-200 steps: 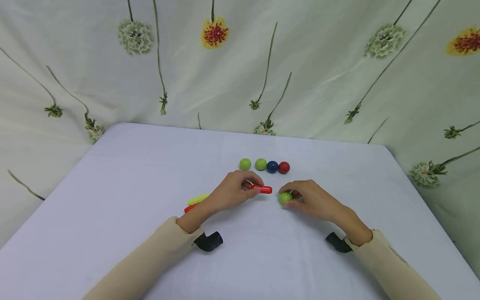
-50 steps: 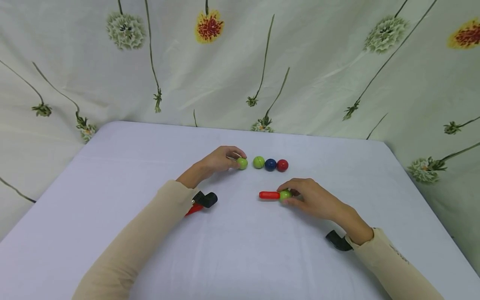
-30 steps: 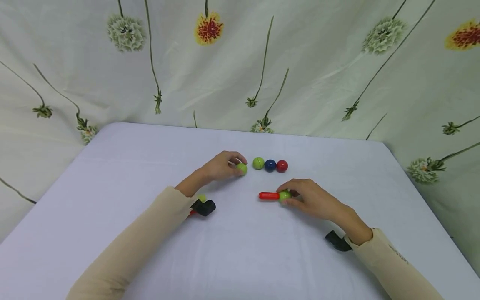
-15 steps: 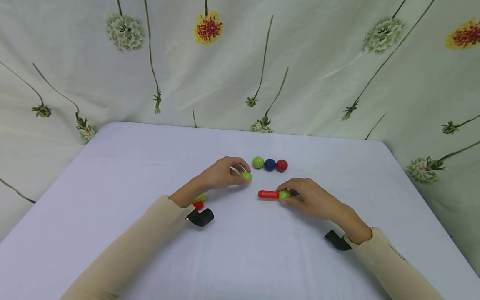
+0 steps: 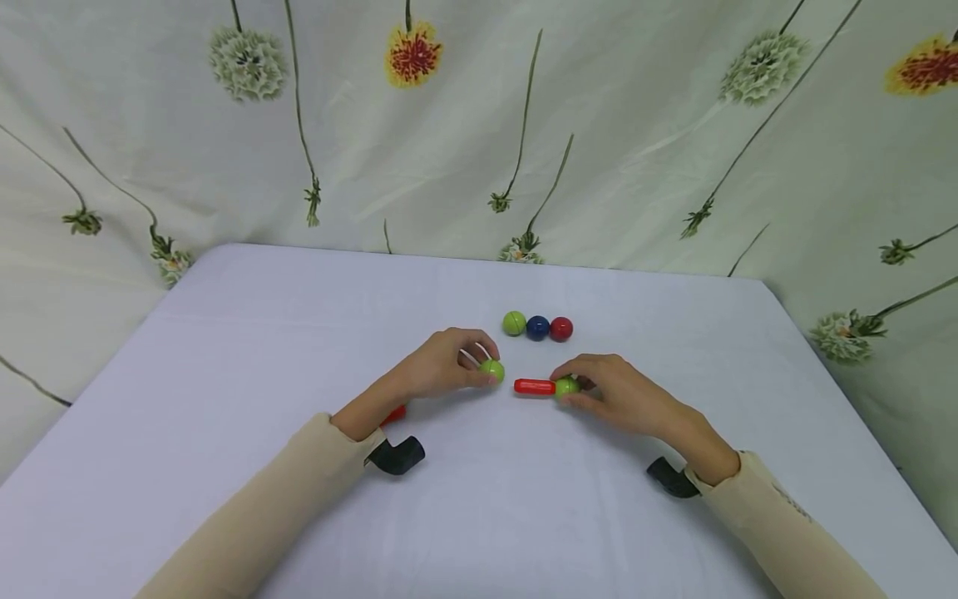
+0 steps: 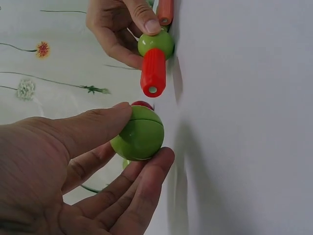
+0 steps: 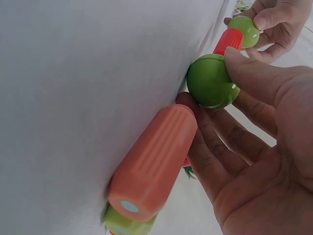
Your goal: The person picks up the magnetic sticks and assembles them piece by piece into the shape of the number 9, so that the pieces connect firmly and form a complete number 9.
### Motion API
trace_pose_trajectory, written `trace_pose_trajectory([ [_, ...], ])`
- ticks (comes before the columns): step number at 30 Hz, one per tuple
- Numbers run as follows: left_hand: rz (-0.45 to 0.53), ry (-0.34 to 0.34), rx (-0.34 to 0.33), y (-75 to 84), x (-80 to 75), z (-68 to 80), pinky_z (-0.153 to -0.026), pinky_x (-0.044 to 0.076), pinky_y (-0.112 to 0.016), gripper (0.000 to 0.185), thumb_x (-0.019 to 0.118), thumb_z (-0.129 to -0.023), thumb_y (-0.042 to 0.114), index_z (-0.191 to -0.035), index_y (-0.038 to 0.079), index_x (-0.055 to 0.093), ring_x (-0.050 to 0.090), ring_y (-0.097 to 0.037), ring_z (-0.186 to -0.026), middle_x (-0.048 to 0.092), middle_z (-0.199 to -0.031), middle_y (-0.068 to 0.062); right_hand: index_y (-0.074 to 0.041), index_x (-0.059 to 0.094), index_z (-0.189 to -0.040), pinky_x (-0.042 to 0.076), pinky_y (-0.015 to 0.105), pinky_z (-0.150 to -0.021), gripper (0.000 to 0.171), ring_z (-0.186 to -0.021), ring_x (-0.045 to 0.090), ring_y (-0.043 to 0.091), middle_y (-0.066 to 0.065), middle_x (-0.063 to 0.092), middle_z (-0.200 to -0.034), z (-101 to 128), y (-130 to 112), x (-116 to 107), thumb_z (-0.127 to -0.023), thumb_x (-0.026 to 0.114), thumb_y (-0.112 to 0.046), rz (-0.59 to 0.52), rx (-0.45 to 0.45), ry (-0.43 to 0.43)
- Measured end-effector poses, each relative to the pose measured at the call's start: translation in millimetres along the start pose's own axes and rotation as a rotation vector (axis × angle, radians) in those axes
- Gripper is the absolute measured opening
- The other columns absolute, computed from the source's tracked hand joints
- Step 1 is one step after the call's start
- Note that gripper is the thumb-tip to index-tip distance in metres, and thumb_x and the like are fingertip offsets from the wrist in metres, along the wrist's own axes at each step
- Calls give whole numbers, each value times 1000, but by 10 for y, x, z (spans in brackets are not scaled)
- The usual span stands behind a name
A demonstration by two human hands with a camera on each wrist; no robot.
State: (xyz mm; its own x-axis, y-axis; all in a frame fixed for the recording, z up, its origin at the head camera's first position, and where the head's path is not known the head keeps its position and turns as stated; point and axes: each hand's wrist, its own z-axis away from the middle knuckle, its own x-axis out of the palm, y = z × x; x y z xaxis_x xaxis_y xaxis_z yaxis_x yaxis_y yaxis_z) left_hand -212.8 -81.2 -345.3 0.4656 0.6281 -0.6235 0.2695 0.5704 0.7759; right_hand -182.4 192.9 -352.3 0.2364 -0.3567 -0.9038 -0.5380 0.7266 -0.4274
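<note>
Between thumb and fingers my left hand (image 5: 441,366) holds a green ball (image 6: 142,134), close over the white tabletop. A short distance to its right is a ribbed red stick (image 5: 534,387), its pale round free end pointing at that ball. The stick's other end meets a second green ball (image 7: 212,81), which my right hand (image 5: 617,391) pinches low at the table. A gap shows between the left ball and the stick. Just by the right fingers, in the right wrist view, lie a salmon-red stick (image 7: 151,166) and a yellow-green stick (image 7: 128,223).
Behind the hands a green ball (image 5: 514,323), a blue ball (image 5: 537,328) and a red ball (image 5: 561,329) stand in a row. Another red stick (image 5: 393,414) shows partly beneath my left wrist. A flowered cloth (image 5: 621,166) hangs beyond the table's far edge.
The red stick left my left hand and now joins the ball in my right. My left hand took the leftmost green ball from the row and brought it nearer, toward the stick's free end.
</note>
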Motion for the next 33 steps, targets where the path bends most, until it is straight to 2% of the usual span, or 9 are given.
trace_pose_trajectory([
  [17,-33,11,31,14,135,62,-79,51,-26,23,73,-81,21,-102,18,63,64,-10,-83,66,-100,-3,-18,64,-115,50,25,-78,32,-83,55,5,-9,65,-101,5,9,5,-84,70,-24,-3,4,-4],
  [33,-55,30,43,-22,182,39,-79,50,-27,24,72,-83,24,-104,18,63,62,-11,-81,66,-101,-4,-19,63,-116,50,25,-79,32,-84,55,4,-8,65,-103,-6,14,11,-85,69,-25,9,-2,0],
])
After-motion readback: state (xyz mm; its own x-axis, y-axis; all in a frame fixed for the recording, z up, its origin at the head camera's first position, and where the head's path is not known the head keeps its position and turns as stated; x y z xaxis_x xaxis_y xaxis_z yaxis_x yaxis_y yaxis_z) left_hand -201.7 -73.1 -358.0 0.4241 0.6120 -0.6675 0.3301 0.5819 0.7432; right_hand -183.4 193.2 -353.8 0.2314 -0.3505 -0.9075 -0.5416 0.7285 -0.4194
